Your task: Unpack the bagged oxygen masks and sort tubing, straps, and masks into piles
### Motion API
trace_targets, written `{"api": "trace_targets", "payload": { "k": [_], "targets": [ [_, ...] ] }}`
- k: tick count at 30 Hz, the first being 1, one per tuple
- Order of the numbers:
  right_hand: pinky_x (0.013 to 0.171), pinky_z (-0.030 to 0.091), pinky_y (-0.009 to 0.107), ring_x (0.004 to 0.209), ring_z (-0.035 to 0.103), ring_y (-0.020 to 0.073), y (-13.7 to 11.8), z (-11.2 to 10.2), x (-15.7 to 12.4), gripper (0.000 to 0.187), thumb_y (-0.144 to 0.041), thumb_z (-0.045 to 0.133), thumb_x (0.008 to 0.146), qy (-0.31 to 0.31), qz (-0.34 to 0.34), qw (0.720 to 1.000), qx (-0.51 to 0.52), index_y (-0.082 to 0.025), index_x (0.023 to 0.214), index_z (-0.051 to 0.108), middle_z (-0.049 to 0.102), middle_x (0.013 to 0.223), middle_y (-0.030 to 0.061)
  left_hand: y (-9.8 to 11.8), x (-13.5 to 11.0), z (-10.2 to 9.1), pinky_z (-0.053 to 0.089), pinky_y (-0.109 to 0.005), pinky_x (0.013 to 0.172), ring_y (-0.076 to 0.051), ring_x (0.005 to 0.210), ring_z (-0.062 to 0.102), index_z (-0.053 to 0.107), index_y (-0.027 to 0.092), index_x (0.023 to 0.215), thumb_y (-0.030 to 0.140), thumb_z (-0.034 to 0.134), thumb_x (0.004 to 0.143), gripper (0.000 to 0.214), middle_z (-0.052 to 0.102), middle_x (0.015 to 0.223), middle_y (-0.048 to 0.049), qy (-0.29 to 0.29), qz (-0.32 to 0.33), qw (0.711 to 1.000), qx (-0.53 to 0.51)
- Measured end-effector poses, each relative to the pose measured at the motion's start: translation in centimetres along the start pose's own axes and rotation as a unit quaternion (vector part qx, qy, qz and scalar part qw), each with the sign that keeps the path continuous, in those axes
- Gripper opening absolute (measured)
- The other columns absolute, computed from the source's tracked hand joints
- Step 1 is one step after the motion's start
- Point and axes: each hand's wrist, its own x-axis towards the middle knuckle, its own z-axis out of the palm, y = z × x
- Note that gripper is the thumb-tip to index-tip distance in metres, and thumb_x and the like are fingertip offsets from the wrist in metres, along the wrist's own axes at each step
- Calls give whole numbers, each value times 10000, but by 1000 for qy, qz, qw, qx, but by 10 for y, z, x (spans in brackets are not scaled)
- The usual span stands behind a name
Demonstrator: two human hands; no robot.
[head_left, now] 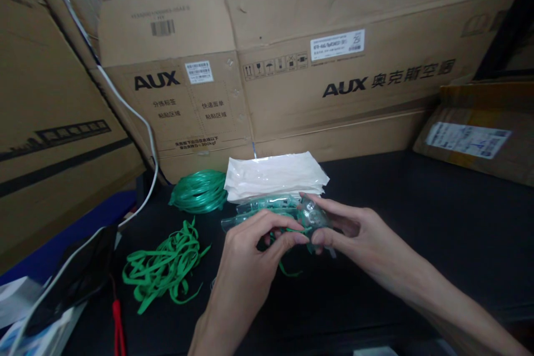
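My left hand (254, 245) and my right hand (354, 233) meet over the black table (417, 245). Both are closed on a clear plastic mask with green tubing (287, 214). The left fingers pinch its near edge, where a thin green strap hangs down. The right fingers grip its rounded clear part at the right. Just behind the hands lies a stack of white plastic bags (275, 175).
A coil of green tubing (200, 192) lies left of the bags. A loose heap of green straps (167, 267) sits at the near left. Large AUX cardboard boxes (334, 67) wall the back. A white cable (142, 122) runs down the left. A labelled box (479, 133) is at the right.
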Motion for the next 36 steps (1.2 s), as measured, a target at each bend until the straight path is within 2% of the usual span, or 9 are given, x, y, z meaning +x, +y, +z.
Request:
{"api": "trace_targets", "payload": {
  "k": [5,9,12,14,16,20,25,31,36],
  "targets": [
    [668,574,278,811,672,164,6,4,-1,552,-357,790,823,1,-28,998,49,-287,1289,504,668,1090,16,-2,0,5,441,-200,647,-119,676,600,727,229,944,230,800,820,144,715,750,55,-18,-95,991,-96],
    [649,550,229,782,638,131,7,2,-2,233,-352,746,884,-37,-63,997,25,-276,1007,563,615,942,-33,-4,2,7,449,-213,670,-131,708,607,702,221,956,268,780,831,155,698,765,43,-39,-119,983,-135],
    [715,532,219,812,633,124,4,-1,-4,113,-327,718,918,-66,-81,995,-6,-263,936,626,597,884,-37,-5,3,7,449,-217,664,-132,705,588,711,209,880,289,748,853,92,683,778,28,-49,-123,980,-146],
    [751,533,226,876,651,140,3,-2,-4,97,-331,721,917,-60,-97,993,-24,-255,906,662,618,931,-19,-3,3,6,436,-217,648,-131,691,567,716,198,821,300,743,852,109,674,762,20,-44,-124,982,-135],
    [832,532,239,1043,650,179,2,-3,-4,114,-338,738,902,-39,-118,991,-48,-241,859,697,648,1047,16,-1,3,6,428,-219,638,-134,685,558,718,188,788,308,746,842,134,670,743,12,-41,-131,983,-125],
    [1028,481,277,1388,474,245,2,-4,-4,116,-328,772,873,-14,-125,990,-65,-231,826,729,636,1292,68,3,3,8,439,-219,622,-140,674,570,716,169,761,324,746,820,168,670,718,-2,-32,-162,975,-145],
    [998,525,268,1407,476,238,2,-2,-7,132,-335,800,841,-30,-96,995,-24,-243,885,716,518,1486,57,-1,4,15,478,-226,605,-150,653,613,724,156,772,404,767,798,253,689,700,-18,1,-193,958,-211],
    [1033,496,278,1406,477,233,1,-4,-5,119,-348,791,849,0,-133,990,-51,-247,854,728,592,1412,59,-4,5,15,499,-247,646,-166,665,628,730,156,754,434,728,840,291,673,655,-19,-27,-195,958,-207],
    [1090,435,305,1395,490,245,-4,-6,-4,163,-374,793,844,16,-144,986,-82,-232,796,729,623,1390,75,2,6,15,496,-232,662,-165,705,635,693,170,714,383,672,876,268,679,689,-16,-18,-179,964,-198]
  ]
}}
